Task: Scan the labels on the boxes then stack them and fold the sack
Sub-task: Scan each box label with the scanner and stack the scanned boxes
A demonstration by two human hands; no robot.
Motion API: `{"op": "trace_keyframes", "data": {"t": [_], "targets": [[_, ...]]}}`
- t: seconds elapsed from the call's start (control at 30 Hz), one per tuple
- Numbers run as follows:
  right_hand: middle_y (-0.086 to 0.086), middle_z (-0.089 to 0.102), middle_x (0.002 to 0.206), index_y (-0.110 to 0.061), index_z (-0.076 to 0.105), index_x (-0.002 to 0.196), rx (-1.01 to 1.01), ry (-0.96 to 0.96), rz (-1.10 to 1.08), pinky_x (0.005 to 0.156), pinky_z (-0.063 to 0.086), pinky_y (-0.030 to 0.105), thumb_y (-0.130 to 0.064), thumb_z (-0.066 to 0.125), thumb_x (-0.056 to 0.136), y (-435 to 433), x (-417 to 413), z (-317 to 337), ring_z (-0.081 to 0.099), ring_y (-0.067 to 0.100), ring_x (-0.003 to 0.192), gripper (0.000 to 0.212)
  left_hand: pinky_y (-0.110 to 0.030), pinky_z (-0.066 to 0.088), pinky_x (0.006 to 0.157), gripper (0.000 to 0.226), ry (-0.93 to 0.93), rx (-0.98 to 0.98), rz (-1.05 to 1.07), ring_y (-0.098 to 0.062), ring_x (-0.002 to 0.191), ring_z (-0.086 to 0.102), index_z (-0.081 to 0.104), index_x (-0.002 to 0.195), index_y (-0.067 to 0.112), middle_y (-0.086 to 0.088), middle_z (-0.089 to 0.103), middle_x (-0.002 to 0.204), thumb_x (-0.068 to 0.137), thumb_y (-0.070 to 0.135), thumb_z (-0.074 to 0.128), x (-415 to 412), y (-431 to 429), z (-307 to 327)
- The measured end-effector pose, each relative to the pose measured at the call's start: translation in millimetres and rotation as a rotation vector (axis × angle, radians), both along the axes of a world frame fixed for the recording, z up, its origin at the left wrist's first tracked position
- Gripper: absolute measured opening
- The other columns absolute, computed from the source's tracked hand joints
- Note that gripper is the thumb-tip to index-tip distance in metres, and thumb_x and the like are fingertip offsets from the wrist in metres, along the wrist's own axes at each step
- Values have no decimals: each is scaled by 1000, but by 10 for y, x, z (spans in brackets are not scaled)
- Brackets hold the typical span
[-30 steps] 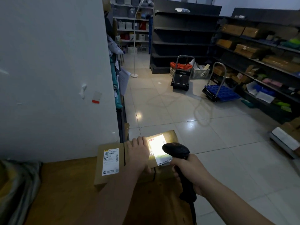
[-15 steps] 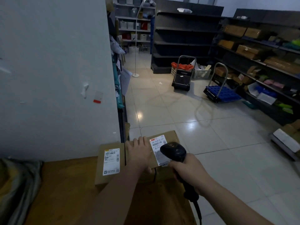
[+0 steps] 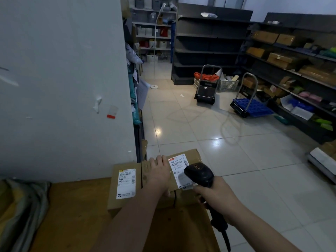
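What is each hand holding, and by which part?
The right hand grips the scanner by its handle. The left hand rests flat on a box, gripping nothing.

Left hand (image 3: 157, 176) flat on box (image 3: 192, 155), fingers straight. Right hand (image 3: 217, 197) grips scanner (image 3: 199, 175), head over label (image 3: 177, 166) just right of left hand. Second box (image 3: 113, 195) abuts, left of left hand.

A: Is it bright in here?
B: No. It is dim and a bit blue. The shiny floor (image 3: 190, 128) has small white spots of glare.
A: Where is it darkest?
B: In the black shelves (image 3: 209, 42) and low down on the table (image 3: 72, 206).
A: Is it sharp?
B: Mostly. The white label (image 3: 177, 168) stands out, but its small print is fuzzy. The wall (image 3: 54, 70) leans, since the picture bends at the edges.
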State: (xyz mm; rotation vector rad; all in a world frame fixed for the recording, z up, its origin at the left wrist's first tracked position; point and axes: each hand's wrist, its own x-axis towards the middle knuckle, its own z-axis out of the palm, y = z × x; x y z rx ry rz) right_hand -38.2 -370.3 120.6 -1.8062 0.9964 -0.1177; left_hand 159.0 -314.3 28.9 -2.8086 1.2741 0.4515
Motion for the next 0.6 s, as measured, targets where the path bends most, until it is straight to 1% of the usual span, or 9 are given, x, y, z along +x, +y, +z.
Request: {"op": "trace_keyframes", "data": {"t": [0.07, 0.1, 0.17, 0.2, 0.27, 0.37, 0.43, 0.53, 0.6], "targets": [[9, 74, 77, -20, 74, 87, -26, 3, 5, 70, 60, 43, -44, 74, 66, -10, -23, 22, 72, 29, 78, 32, -60, 36, 112, 145, 0, 14, -14, -44, 149, 1, -10, 157, 12, -15, 3, 162, 59, 42, 93, 11, 2, -22], [8, 74, 78, -20, 74, 87, -17, 11, 4, 71, 60, 43, -45, 74, 63, -24, -37, 22, 73, 29, 79, 35, -60, 35, 113, 145, 9, 28, -24, -44, 150, -2, -13, 157, 12, -15, -1, 163, 60, 42, 92, 14, 15, -42], [9, 74, 76, -15, 74, 89, 60, 19, -14, 69, 58, 39, -34, 77, 68, -51, -74, 16, 72, 28, 74, 29, -60, 30, 116, 147, 32, 55, -45, -42, 152, -3, -19, 156, 13, -14, -7, 166, 63, 42, 91, -17, 48, -77], [12, 73, 75, -11, 74, 90, 101, 17, -26, 67, 55, 38, -26, 76, 71, -79, -96, 11, 70, 27, 71, 24, -59, 29, 117, 146, 30, 54, -53, -41, 152, -2, -19, 156, 13, -14, -6, 166, 63, 43, 90, -35, 54, -77], [18, 73, 78, -8, 74, 92, 122, 8, -50, 64, 52, 36, -17, 75, 75, -159, -150, 6, 67, 25, 67, 19, -56, 27, 119, 145, 8, 30, -74, -40, 151, 1, -17, 156, 13, -14, -2, 165, 63, 46, 89, -58, 46, -13], [18, 74, 82, -8, 74, 91, 84, -20, -106, 61, 54, 32, -10, 73, 80, -274, -260, 51, 68, 25, 71, 11, -56, 19, 121, 146, -2, -30, -102, -38, 151, 1, -14, 157, 16, -11, 2, 164, 59, 53, 88, -56, 63, 200], [15, 74, 86, -9, 73, 92, 78, -58, -159, 63, 57, 33, -7, 73, 82, -326, -327, 124, 70, 27, 80, 10, -55, 17, 121, 147, 29, -81, -116, -35, 151, 1, -13, 157, 21, -5, 3, 164, 57, 57, 88, -85, 124, 336], [18, 72, 86, -7, 72, 87, -53, -87, -261, 68, 59, 41, -10, 74, 83, -424, -409, 243, 69, 33, 84, 6, -56, 17, 120, 148, 65, -139, -167, -31, 152, -4, -14, 157, 27, 4, -2, 164, 55, 61, 87, -283, 294, 516], [19, 71, 80, -4, 70, 82, -179, -53, -293, 66, 55, 39, -14, 73, 82, -489, -451, 301, 68, 32, 79, 10, -56, 19, 120, 147, 84, -144, -199, -28, 151, -7, -15, 157, 28, 9, -4, 163, 56, 60, 87, -427, 422, 647]]}}
